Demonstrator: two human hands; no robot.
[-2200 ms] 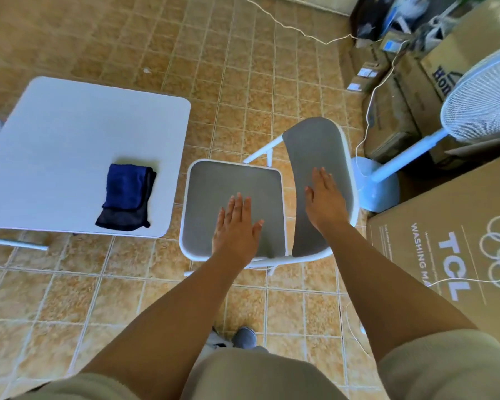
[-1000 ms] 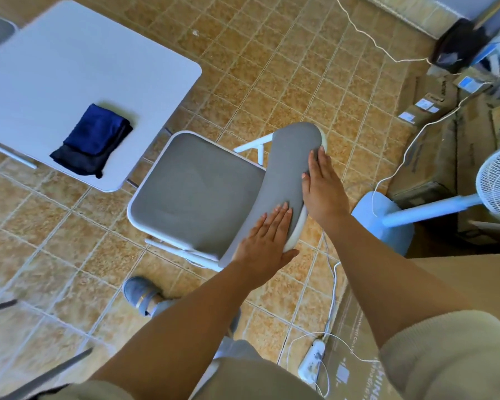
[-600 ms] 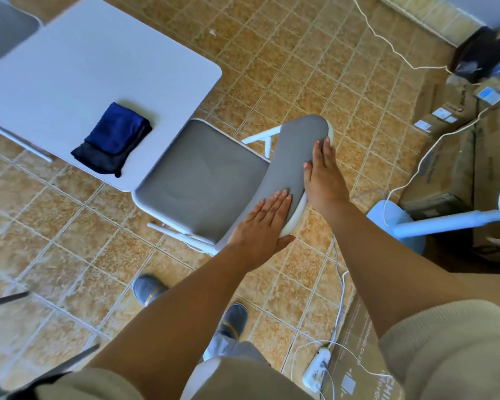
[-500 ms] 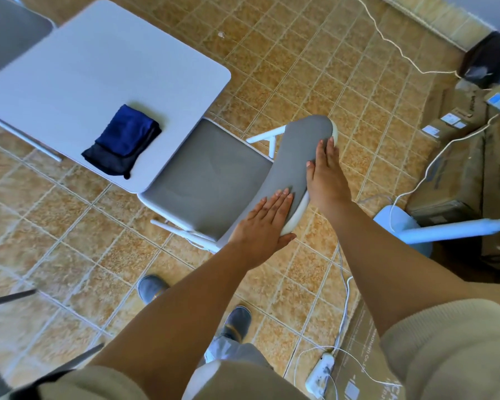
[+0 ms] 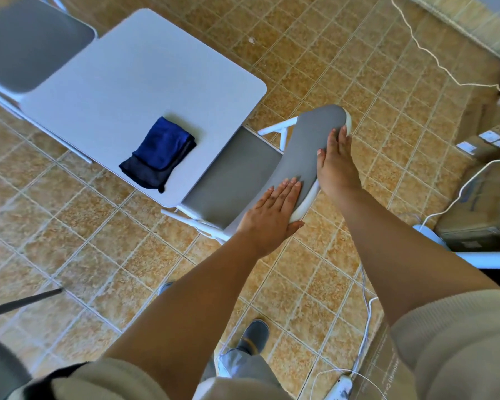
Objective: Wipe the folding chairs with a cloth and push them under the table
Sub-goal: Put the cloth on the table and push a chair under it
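Note:
A white folding chair with a grey seat (image 5: pixel 237 171) and grey backrest (image 5: pixel 309 140) stands partly under the white square table (image 5: pixel 122 82); the table's edge covers the seat's far part. My left hand (image 5: pixel 272 215) lies flat on the lower end of the backrest, fingers together. My right hand (image 5: pixel 334 166) presses flat against the backrest's outer side near its top. A folded blue cloth (image 5: pixel 159 153) lies on the table near the chair. A second grey chair (image 5: pixel 26 44) stands at the table's far side.
A white fan base and pole (image 5: pixel 456 249) and cardboard boxes (image 5: pixel 485 197) stand close on the right. White cables (image 5: pixel 364 321) and a power strip (image 5: pixel 339 389) lie on the tiled floor by my feet. A dark rod (image 5: pixel 20 303) lies at the lower left.
The chair has slid further under the table, its seat now partly covered by the tabletop. Both hands stayed flat on the backrest and travelled with it.

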